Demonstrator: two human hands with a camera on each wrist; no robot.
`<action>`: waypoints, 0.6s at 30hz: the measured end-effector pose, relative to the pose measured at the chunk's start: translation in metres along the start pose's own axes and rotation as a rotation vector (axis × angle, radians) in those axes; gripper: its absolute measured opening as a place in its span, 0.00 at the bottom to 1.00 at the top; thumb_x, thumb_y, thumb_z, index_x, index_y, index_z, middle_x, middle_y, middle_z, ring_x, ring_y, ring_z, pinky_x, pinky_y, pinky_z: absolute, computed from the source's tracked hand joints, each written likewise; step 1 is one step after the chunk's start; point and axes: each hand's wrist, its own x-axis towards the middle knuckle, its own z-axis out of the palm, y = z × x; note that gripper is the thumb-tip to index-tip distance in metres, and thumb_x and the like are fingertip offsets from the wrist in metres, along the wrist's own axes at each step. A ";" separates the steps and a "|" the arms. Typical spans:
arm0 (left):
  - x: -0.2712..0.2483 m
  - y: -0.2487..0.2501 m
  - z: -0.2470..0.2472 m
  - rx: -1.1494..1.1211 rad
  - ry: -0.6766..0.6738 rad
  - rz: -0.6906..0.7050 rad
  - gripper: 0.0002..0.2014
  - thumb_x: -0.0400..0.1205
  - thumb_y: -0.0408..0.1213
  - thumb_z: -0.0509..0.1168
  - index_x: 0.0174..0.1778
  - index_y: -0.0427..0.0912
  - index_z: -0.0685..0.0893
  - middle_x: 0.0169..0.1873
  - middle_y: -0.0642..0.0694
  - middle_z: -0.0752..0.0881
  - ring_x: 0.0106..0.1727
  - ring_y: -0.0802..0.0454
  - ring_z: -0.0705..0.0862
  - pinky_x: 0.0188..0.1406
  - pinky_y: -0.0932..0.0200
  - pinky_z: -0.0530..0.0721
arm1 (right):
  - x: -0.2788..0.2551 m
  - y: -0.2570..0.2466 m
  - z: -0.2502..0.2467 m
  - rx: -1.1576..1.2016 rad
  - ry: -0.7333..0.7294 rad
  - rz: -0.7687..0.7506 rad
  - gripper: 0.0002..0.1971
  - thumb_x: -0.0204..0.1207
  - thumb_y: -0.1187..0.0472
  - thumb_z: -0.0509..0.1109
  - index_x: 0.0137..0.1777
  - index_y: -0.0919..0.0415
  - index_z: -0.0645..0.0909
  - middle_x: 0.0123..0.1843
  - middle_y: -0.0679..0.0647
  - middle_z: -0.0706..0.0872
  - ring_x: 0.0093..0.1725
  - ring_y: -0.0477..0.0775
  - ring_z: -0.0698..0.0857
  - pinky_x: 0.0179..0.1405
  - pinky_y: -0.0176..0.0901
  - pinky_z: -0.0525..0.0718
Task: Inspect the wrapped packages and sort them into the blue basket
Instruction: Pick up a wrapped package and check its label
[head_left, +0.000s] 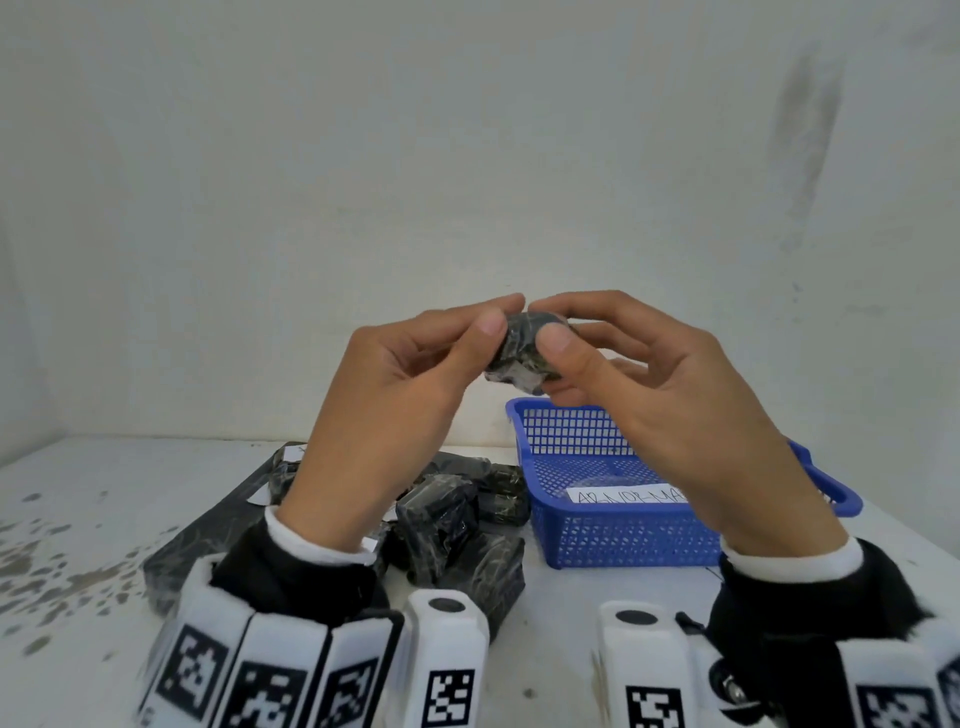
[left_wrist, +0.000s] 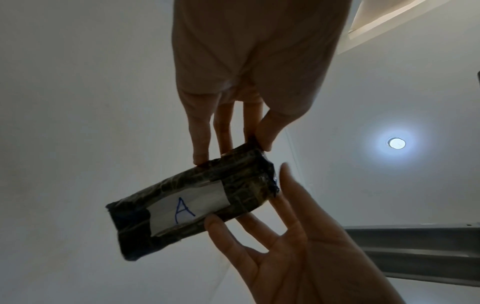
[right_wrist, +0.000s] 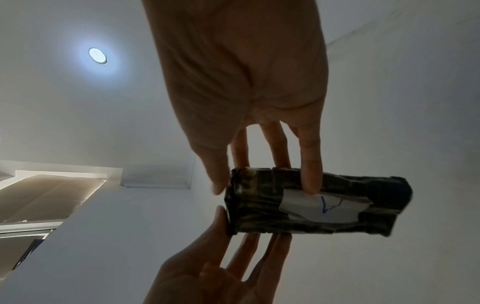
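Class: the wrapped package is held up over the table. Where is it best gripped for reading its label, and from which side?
Grip the wrapped package by its short ends, one hand from each side. It is a long block, and the white label sits mid-face, so end grips leave it uncovered. The right hand's finger overlaps the label.

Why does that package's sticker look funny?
The white label on the package held by both hands looks crumpled and creased in the right wrist view, with uneven edges under the clear wrap. The blue letter A still reads clearly in the left wrist view. The wrapping shows no tear.
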 end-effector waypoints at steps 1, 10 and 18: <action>0.000 0.000 0.000 -0.003 0.001 -0.010 0.16 0.77 0.46 0.66 0.56 0.45 0.90 0.49 0.51 0.92 0.56 0.57 0.89 0.65 0.53 0.83 | 0.000 0.000 0.000 0.000 0.006 -0.001 0.14 0.69 0.42 0.74 0.54 0.40 0.89 0.52 0.44 0.93 0.49 0.56 0.92 0.58 0.53 0.90; 0.004 -0.005 -0.007 -0.093 -0.003 -0.206 0.15 0.77 0.35 0.71 0.60 0.44 0.82 0.49 0.39 0.91 0.46 0.47 0.92 0.52 0.57 0.89 | -0.002 -0.004 -0.002 0.126 -0.021 0.045 0.19 0.62 0.46 0.77 0.54 0.46 0.90 0.51 0.45 0.94 0.52 0.50 0.93 0.66 0.47 0.83; 0.005 -0.006 -0.007 -0.086 -0.013 -0.178 0.27 0.76 0.35 0.71 0.73 0.47 0.74 0.55 0.49 0.90 0.52 0.50 0.91 0.55 0.51 0.88 | -0.001 0.000 -0.003 0.148 -0.057 0.129 0.40 0.56 0.50 0.80 0.74 0.44 0.76 0.60 0.45 0.90 0.49 0.45 0.92 0.49 0.36 0.88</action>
